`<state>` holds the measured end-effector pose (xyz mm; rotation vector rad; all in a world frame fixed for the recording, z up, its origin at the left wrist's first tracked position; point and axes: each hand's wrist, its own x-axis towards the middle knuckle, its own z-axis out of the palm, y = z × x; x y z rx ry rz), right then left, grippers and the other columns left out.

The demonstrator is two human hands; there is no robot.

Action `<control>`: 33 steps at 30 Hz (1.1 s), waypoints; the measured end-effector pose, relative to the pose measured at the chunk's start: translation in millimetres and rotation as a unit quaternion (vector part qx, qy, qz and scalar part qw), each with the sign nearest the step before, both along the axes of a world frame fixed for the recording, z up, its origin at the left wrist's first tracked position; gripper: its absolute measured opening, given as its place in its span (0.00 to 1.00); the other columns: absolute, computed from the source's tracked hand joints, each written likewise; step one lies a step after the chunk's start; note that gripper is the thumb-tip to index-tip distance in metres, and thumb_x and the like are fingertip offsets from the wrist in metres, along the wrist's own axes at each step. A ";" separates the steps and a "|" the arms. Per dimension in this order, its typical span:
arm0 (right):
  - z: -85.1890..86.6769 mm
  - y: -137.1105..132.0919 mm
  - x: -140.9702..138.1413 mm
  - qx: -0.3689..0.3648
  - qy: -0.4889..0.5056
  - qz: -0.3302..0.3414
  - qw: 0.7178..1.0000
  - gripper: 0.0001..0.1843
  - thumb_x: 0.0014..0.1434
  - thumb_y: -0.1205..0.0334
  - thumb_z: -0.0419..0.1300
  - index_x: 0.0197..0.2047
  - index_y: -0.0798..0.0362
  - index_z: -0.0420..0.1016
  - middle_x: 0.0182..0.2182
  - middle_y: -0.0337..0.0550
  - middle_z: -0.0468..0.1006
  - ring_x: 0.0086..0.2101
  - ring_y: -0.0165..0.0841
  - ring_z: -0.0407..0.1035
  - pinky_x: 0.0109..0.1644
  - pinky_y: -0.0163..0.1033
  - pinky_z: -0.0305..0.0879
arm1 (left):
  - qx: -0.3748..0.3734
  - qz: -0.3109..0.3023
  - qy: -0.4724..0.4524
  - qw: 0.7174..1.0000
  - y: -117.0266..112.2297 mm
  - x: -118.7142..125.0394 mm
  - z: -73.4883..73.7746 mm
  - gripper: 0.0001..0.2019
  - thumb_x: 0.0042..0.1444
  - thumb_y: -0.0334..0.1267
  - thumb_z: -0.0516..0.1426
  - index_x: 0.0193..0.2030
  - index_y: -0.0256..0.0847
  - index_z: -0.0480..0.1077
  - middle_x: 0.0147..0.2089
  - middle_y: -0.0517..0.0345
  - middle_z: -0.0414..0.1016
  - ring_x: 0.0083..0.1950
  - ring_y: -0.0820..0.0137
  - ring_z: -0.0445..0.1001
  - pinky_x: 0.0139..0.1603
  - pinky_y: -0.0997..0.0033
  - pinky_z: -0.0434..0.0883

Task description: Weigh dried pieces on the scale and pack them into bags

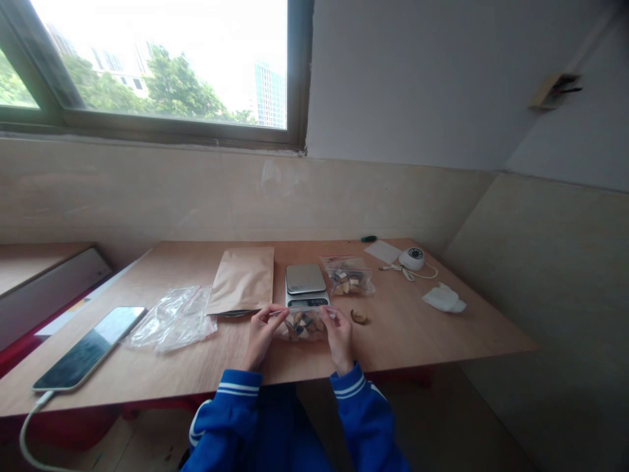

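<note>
A clear zip bag [303, 326] with dried brown and dark pieces in it lies at the table's near edge, in front of the scale. My left hand [264, 332] pinches its upper left corner between thumb and fingers. The upper right corner is pinched by my right hand [338, 333]. Just beyond the bag stands a small digital scale [305, 280] with a bare metal plate. A second filled zip bag [348, 278] rests right of the scale. One loose dried slice [359, 317] lies on the wood beside my right hand.
To the left are a brown paper pouch [242, 280], flat clear bags [171, 319] and a phone [91, 347] with a cable. On the right lie a white round device [411, 259] with cords, a crumpled tissue [444, 298], paper [382, 252] and a green-handled tool [368, 239].
</note>
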<state>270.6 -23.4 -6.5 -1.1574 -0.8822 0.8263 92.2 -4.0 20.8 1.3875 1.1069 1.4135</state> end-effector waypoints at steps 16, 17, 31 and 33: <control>9.6 -2.1 -6.4 0.013 0.005 0.088 0.996 0.21 0.54 0.48 0.62 0.44 0.54 0.75 0.41 0.48 0.80 0.43 0.40 0.74 0.46 0.43 0.70 | -0.047 -0.058 0.014 0.997 -2.4 3.4 0.8 0.17 0.49 0.49 0.62 0.38 0.38 0.73 0.34 0.56 0.77 0.34 0.67 0.75 0.33 0.71 0.70; 8.9 -1.6 -6.2 0.012 -0.001 0.084 0.996 0.20 0.53 0.48 0.62 0.43 0.55 0.75 0.40 0.47 0.80 0.43 0.40 0.74 0.47 0.43 0.70 | -0.049 -0.062 0.017 0.997 -2.5 3.2 1.0 0.16 0.49 0.49 0.61 0.37 0.38 0.73 0.32 0.56 0.77 0.32 0.67 0.74 0.32 0.72 0.70; 5.6 -2.3 -5.1 0.017 -0.059 0.010 0.998 0.19 0.53 0.47 0.63 0.36 0.56 0.78 0.36 0.47 0.80 0.40 0.40 0.73 0.48 0.44 0.68 | -0.015 -0.031 0.037 0.999 -2.7 2.2 1.2 0.13 0.49 0.48 0.62 0.31 0.39 0.75 0.31 0.55 0.78 0.34 0.64 0.75 0.35 0.69 0.71; 5.8 -2.6 -6.0 0.016 -0.058 0.026 0.998 0.19 0.54 0.47 0.62 0.36 0.56 0.78 0.34 0.46 0.80 0.38 0.39 0.73 0.46 0.43 0.68 | -0.005 -0.023 0.041 0.999 -2.4 2.3 1.2 0.13 0.49 0.48 0.62 0.31 0.39 0.75 0.32 0.55 0.78 0.36 0.64 0.76 0.37 0.69 0.71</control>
